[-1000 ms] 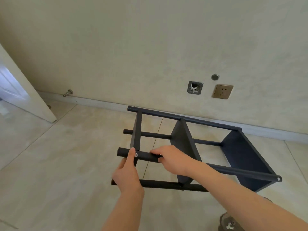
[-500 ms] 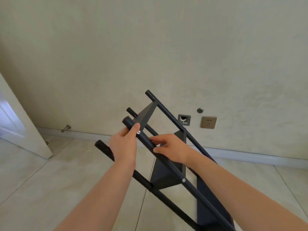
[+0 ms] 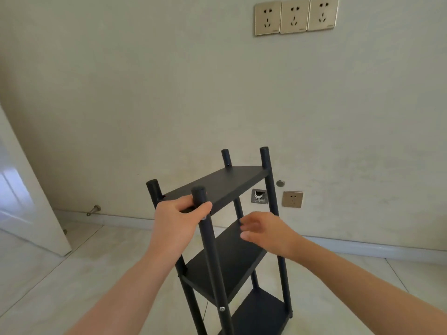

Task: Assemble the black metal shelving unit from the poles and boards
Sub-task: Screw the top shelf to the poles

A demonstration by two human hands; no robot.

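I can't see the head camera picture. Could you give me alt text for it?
A black shelving unit with three boards stands upright on a pale tiled floor before a beige wall. The person's left hand grips its top near corner, by a pole; the right hand hovers open beside the middle board, blurred.

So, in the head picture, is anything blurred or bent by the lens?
Head view: the right hand is smeared by motion blur; the left hand gripping the shelving unit is sharp; the baseboard bows from wide-angle distortion; the door at left is washed out bright.
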